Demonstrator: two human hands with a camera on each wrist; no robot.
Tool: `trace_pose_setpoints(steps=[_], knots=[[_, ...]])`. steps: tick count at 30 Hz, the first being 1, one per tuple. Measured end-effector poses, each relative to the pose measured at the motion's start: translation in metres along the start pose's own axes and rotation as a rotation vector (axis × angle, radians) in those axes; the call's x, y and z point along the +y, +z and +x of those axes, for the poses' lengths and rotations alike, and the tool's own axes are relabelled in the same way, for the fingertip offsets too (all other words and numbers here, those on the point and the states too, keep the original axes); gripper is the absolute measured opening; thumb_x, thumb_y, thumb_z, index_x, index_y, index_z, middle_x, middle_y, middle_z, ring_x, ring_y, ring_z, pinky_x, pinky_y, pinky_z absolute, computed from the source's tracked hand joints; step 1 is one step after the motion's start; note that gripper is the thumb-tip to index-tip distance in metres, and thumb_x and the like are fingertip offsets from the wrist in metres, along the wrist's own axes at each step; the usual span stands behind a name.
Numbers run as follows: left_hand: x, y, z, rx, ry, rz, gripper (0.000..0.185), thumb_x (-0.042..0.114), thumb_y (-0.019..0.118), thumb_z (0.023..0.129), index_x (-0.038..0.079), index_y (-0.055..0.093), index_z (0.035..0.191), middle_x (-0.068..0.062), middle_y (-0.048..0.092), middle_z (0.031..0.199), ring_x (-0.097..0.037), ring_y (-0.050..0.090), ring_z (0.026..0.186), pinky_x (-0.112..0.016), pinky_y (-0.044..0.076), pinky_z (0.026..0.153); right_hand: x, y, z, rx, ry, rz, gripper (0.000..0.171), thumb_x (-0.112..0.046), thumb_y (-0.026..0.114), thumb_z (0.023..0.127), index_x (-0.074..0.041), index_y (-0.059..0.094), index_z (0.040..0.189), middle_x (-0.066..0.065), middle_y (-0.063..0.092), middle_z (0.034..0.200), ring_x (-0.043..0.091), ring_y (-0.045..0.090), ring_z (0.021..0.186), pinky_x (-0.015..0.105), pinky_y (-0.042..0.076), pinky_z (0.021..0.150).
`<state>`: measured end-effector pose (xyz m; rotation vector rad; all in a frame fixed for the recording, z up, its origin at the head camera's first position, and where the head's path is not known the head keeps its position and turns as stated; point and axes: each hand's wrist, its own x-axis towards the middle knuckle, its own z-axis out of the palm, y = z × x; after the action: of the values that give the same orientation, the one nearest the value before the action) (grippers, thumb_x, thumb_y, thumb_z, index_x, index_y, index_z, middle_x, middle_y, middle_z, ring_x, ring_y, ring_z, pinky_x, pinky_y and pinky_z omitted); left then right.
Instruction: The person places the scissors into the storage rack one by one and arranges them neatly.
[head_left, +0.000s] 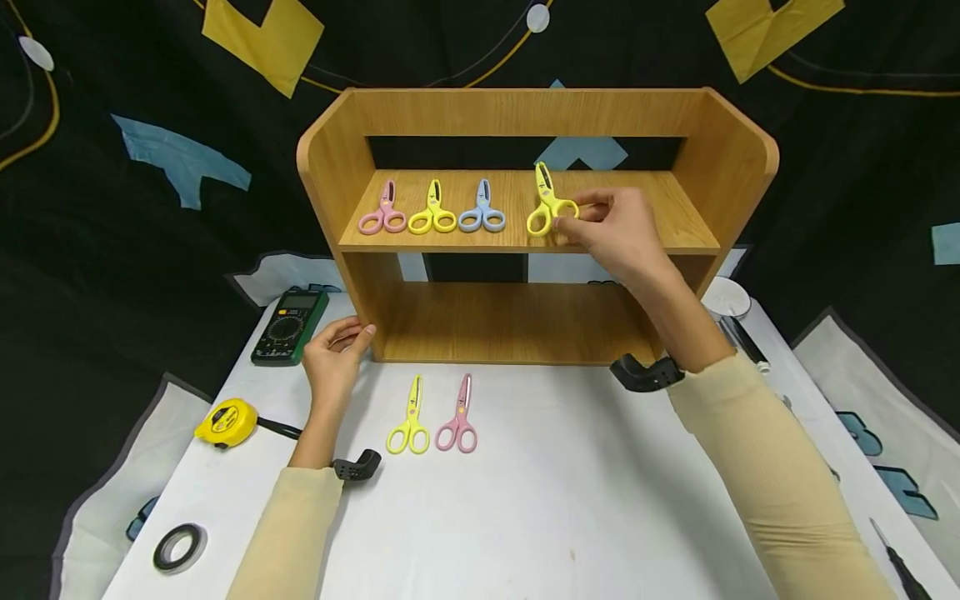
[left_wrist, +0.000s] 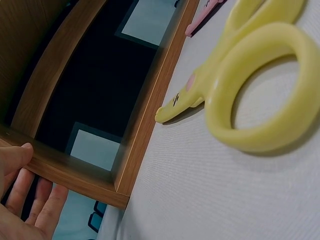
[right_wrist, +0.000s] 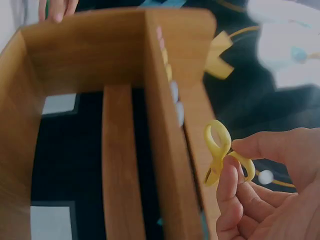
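While the left hand [head_left: 333,354] is resting open-fingered against the shelf's [head_left: 517,242] lower left corner, the right hand [head_left: 618,229] is pinching the yellow scissors [head_left: 546,204] by a handle ring, blades pointing toward the upper shelf's back edge.

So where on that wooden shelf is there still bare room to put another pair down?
The upper board is bare right of the right hand, out to the side wall. The lower bay looks bare throughout. The left half is crowded: pink scissors, yellow scissors, blue scissors side by side.

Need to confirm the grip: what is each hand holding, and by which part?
Right hand pinches yellow scissors by a handle loop. Left hand holds nothing, touching the wooden shelf.
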<state>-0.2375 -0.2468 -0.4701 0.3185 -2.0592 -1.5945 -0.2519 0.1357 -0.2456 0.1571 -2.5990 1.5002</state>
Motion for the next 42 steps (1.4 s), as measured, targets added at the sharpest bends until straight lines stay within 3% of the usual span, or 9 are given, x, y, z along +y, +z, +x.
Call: trace_pose_setpoints(steps=[8,13,20,25,28,35,42], knots=[[0.000,0.002,0.001,0.008,-0.001,-0.004,0.034,0.027,0.086,0.087,0.010,0.076,0.115,-0.006,0.075,0.105,-0.011,0.071,0.093,-0.011,0.057,0.075,0.002,0.014,0.031,-0.030,0.087,-0.030,0.044,-0.022,0.072,0.095,-0.003,0.065,0.134,0.004,0.065,0.100,0.010,0.060,0.081,0.016,0.051,0.064],[0.000,0.000,-0.001,0.010,0.001,0.001,0.034,0.027,0.085,0.087,0.010,0.076,0.115,-0.006,0.075,0.105,-0.007,0.071,0.092,-0.011,0.057,0.075,0.002,0.021,0.035,-0.043,0.060,-0.096,0.044,-0.026,0.072,0.095,-0.004,0.067,0.132,0.005,0.061,0.107,0.014,0.052,0.091,0.021,0.046,0.068],[0.002,0.000,-0.002,-0.001,0.004,-0.026,0.035,0.026,0.085,0.088,0.008,0.076,0.117,-0.013,0.074,0.109,-0.010,0.071,0.093,-0.010,0.057,0.075,0.001,0.025,0.035,-0.052,-0.008,-0.222,0.039,-0.026,0.074,0.095,-0.002,0.070,0.126,0.013,0.063,0.113,0.022,0.051,0.101,0.028,0.046,0.073],[0.003,0.003,-0.002,-0.005,-0.009,-0.048,0.034,0.024,0.085,0.087,0.007,0.076,0.116,-0.012,0.074,0.107,-0.013,0.071,0.092,-0.012,0.058,0.074,0.003,0.022,0.032,-0.037,-0.018,-0.213,0.047,-0.026,0.074,0.095,-0.001,0.064,0.134,0.015,0.062,0.123,0.026,0.053,0.112,0.033,0.050,0.086],[0.004,0.004,-0.001,-0.003,-0.009,-0.042,0.034,0.025,0.085,0.087,0.008,0.076,0.115,-0.008,0.074,0.105,-0.012,0.071,0.092,-0.012,0.058,0.074,0.007,0.017,0.025,-0.009,-0.045,-0.169,0.050,-0.029,0.073,0.096,-0.004,0.062,0.138,0.014,0.062,0.129,0.027,0.056,0.115,0.036,0.052,0.092],[0.002,0.005,-0.001,-0.003,-0.013,-0.003,0.034,0.028,0.085,0.087,0.011,0.076,0.115,-0.007,0.074,0.107,-0.011,0.071,0.093,-0.012,0.058,0.075,0.027,0.005,-0.020,0.094,-0.200,-0.104,0.041,-0.024,0.075,0.095,-0.005,0.067,0.130,0.014,0.066,0.117,0.023,0.060,0.098,0.028,0.050,0.079],[0.000,0.002,0.001,0.004,-0.028,0.021,0.035,0.031,0.085,0.087,0.013,0.076,0.117,-0.004,0.073,0.107,-0.008,0.070,0.093,-0.012,0.058,0.076,0.055,0.014,-0.072,0.012,-0.236,-0.072,0.034,-0.023,0.078,0.093,-0.011,0.070,0.124,0.007,0.070,0.104,0.017,0.062,0.090,0.021,0.050,0.073]])
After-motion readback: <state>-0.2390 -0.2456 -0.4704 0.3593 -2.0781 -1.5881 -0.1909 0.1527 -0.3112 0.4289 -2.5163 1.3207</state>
